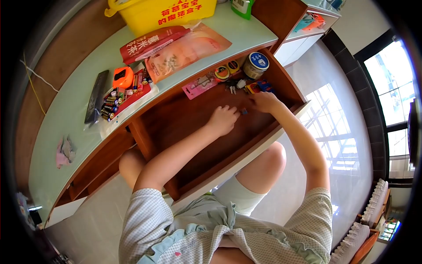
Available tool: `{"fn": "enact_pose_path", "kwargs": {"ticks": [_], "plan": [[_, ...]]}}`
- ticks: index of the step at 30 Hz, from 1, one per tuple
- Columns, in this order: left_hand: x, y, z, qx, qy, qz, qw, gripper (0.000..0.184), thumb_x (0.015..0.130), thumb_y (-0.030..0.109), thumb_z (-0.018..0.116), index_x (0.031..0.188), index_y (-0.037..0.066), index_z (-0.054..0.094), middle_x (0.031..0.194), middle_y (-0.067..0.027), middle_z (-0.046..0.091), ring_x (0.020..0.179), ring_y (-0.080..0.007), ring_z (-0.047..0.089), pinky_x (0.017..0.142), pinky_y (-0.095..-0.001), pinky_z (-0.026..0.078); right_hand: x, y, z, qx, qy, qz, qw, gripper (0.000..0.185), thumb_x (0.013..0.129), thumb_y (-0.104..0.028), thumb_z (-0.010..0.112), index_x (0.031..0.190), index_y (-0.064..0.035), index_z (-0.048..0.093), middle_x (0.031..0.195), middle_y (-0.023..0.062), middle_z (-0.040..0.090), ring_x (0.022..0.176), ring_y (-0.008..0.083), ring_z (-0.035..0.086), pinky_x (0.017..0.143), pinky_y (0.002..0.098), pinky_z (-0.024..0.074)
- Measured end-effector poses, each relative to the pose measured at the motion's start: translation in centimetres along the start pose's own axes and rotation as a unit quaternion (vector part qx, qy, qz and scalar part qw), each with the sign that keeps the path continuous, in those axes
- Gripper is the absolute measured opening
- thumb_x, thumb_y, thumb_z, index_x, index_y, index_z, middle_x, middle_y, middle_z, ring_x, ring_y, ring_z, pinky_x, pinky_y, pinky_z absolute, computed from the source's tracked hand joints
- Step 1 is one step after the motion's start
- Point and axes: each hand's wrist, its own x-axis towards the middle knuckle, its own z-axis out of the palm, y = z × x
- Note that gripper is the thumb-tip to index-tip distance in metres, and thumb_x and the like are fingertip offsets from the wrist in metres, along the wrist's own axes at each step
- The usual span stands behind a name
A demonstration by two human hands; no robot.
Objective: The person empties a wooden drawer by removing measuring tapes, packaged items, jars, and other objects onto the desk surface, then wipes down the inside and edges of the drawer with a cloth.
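Both of my hands are inside an open brown drawer [193,116]. My left hand [224,119] is low over the drawer's bottom, its fingers bent and slightly apart. Just beyond its fingertips is a small blue piece [244,111], too small to name. My right hand [266,102] reaches in from the right, fingers loosely spread; nothing shows in it. Behind that hand is a blue, red and yellow pack [261,86]. Keys [233,88], a pink card pack [198,87], a yellow-and-black round item [222,73] and a jar with a blue lid [258,61] line the drawer's back.
On the glass-topped desk [83,145] are several batteries [110,105], an orange tape measure [123,77], a dark long strip [96,97], an orange pouch [189,50], a red pouch [154,42] and a yellow basket [167,17]. The drawer's front edge [233,165] lies above my knees.
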Motion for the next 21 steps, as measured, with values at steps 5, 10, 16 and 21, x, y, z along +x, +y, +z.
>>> {"fn": "enact_pose_path", "kwargs": {"ticks": [5, 10, 16, 21], "plan": [[2.2, 0.7, 1.5, 0.021, 0.01, -0.004, 1.0, 0.05, 0.07, 0.015, 0.061, 0.119, 0.007, 0.053, 0.112, -0.01, 0.053, 0.097, -0.0264, 0.051, 0.078, -0.0367, 0.043, 1.6, -0.7, -0.4, -0.06, -0.019, 0.006, 0.998, 0.052, 0.081, -0.036, 0.055, 0.124, -0.0081, 0.048, 0.093, 0.0138, 0.066, 0.085, 0.0272, 0.064, 0.067, 0.037, 0.0507], [2.3, 0.7, 4.1, 0.04, 0.064, 0.047, 0.996, 0.049, 0.07, 0.011, 0.058, 0.119, 0.007, 0.053, 0.116, -0.0121, 0.052, 0.102, -0.0285, 0.049, 0.082, -0.0383, 0.041, 2.9, -0.6, 0.8, -0.046, -0.058, 0.025, 0.997, 0.068, 0.08, -0.035, 0.055, 0.135, -0.0015, 0.031, 0.093, 0.0171, 0.065, 0.085, 0.03, 0.063, 0.069, 0.0385, 0.0497], [1.7, 0.0, 3.9, 0.047, 0.025, 0.03, 0.998, 0.048, 0.072, 0.015, 0.059, 0.119, 0.007, 0.052, 0.118, -0.0114, 0.051, 0.107, -0.0282, 0.047, 0.086, -0.0392, 0.039, 3.2, -0.1, 1.8, 0.073, -0.078, 0.019, 0.994, 0.072, 0.08, -0.036, 0.057, 0.136, -0.0007, 0.029, 0.101, 0.021, 0.062, 0.092, 0.0344, 0.06, 0.077, 0.0393, 0.0481], [0.9, -1.1, 3.0, 0.063, 0.037, -0.002, 0.997, 0.046, 0.073, 0.02, 0.061, 0.118, 0.008, 0.053, 0.118, -0.009, 0.05, 0.106, -0.0264, 0.046, 0.085, -0.0385, 0.04, 2.8, 0.8, 2.3, 0.138, -0.039, -0.069, 0.987, 0.05, 0.079, -0.033, 0.058, 0.124, -0.0125, 0.05, 0.1, 0.0147, 0.063, 0.091, 0.033, 0.06, 0.077, 0.0394, 0.0482]]}}
